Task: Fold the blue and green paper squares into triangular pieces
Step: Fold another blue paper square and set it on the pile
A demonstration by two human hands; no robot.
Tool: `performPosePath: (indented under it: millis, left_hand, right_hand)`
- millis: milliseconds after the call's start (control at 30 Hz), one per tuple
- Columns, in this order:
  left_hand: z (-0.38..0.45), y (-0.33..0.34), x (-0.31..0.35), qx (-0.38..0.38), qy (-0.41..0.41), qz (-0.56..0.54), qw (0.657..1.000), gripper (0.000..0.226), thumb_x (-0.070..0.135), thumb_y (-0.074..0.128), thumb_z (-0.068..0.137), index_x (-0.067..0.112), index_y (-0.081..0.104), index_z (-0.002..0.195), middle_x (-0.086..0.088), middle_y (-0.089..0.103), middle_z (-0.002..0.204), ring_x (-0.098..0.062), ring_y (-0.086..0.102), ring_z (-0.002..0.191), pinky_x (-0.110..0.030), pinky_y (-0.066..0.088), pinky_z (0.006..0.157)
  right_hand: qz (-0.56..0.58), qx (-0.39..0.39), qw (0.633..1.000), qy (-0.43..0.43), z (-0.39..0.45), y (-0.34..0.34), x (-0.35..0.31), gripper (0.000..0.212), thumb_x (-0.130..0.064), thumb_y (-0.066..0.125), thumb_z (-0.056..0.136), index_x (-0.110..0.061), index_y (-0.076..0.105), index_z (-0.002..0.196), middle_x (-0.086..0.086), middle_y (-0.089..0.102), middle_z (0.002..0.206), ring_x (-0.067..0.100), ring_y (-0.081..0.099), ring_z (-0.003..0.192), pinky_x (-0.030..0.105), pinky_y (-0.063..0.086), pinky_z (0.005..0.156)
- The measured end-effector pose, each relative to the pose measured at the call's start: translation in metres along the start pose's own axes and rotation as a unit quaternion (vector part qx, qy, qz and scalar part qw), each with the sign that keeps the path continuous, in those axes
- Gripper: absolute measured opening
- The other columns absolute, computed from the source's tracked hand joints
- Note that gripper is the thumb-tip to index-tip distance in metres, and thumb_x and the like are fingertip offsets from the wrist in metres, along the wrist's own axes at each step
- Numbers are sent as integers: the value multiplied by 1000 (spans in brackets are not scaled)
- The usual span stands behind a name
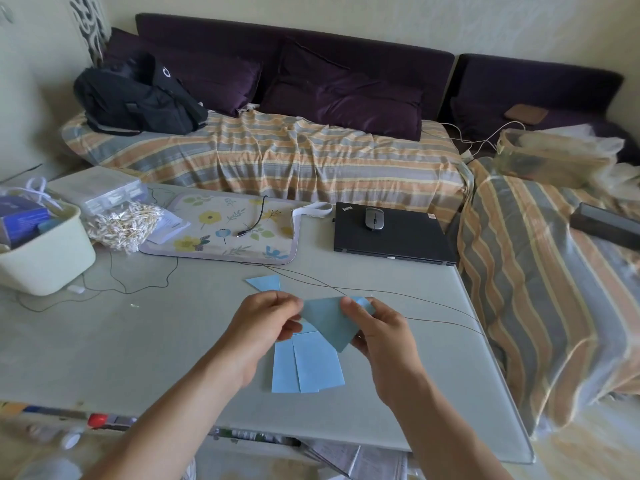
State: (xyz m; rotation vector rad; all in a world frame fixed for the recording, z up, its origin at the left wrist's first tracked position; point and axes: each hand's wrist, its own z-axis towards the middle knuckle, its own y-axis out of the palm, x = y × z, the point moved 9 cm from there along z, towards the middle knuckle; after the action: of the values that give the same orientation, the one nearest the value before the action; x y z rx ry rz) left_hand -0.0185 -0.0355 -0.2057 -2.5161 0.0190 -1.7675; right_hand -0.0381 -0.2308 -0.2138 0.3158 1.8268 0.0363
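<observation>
I hold a folded blue paper piece (329,320) in the air above the table. My left hand (270,320) pinches its left corner, and my right hand (377,327) pinches its right side, thumb on top. Below my hands a small stack of blue paper squares (308,368) lies fanned on the table (138,341). A folded blue triangular piece (265,282) lies flat just beyond my left hand. No green paper shows in view.
A closed black laptop (398,237) with a mouse (374,218) sits at the back right. A floral mat (228,230), a bag of cotton swabs (124,226) and a pale basket (48,254) stand at the back left. Thin cables (398,296) cross the table. A striped sofa (277,154) lies behind.
</observation>
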Motion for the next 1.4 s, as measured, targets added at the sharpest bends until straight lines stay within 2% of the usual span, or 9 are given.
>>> performPosePath:
  millis: [133,233,367,567,800,900,1033,1233,1400]
  left_hand:
    - [-2,2,1,-7,27,104,994,8,25,73,90,17,75,92,6,63,71,-13,63,73,-27,46,71]
    - [-2,-3,7,4,41,54,998,6,25,80,87,20,77,88,10,65,69,-13,66,75,-19,48,66]
    - [-2,-9,16,16,91,78,993,6,27,84,83,26,79,88,5,73,81,-8,66,78,-22,49,71]
    - [-6,8,16,-70,112,183,974,7,24,82,85,30,82,81,10,79,84,-12,72,88,-30,53,87]
    - [-5,9,6,-74,65,166,981,7,23,80,87,25,82,81,9,75,74,-2,62,70,-19,46,74]
    - [-7,13,7,-87,56,146,984,7,20,77,90,20,81,84,7,76,78,0,63,70,-15,45,72]
    - [-7,8,6,-49,41,64,996,9,22,73,93,15,78,90,0,75,83,-7,63,77,-18,45,74]
    - [-8,9,-6,-59,-44,58,996,13,22,66,97,11,73,97,5,74,75,-7,66,62,-28,46,75]
    - [-10,14,-15,-77,-85,26,993,19,22,64,97,7,73,102,-1,76,82,-13,72,71,-32,56,78]
  right_hand:
    - [-92,-31,995,-3,-1,3,-4,18,-18,74,91,-1,70,87,8,68,80,14,62,72,26,56,75]
    - [-135,-41,990,-13,-2,6,-6,21,-20,75,91,-1,70,85,7,65,77,15,58,73,31,51,77]
    - [-168,-49,984,-18,-4,9,-6,21,-19,75,89,0,70,83,6,61,74,17,52,71,33,47,73]
    - [-215,-66,974,-33,-4,14,-7,24,-31,78,81,-7,72,81,9,62,72,18,54,69,39,49,70]
    - [-141,-20,989,-35,-5,7,-12,18,-21,69,95,-8,75,84,21,71,88,19,62,77,44,57,84]
    - [-131,-11,991,-35,-5,7,-11,20,-25,69,95,-10,75,84,16,68,81,19,62,77,43,56,82]
    - [-99,-96,990,34,-10,22,2,22,-27,72,93,-9,74,106,9,75,95,18,71,87,37,60,86]
    - [-141,-60,988,15,-10,19,4,9,-9,68,93,-3,71,98,11,73,79,15,65,69,32,56,77]
    - [-136,-34,990,8,-6,11,1,9,-7,68,91,-2,65,84,5,61,68,16,53,59,33,48,70]
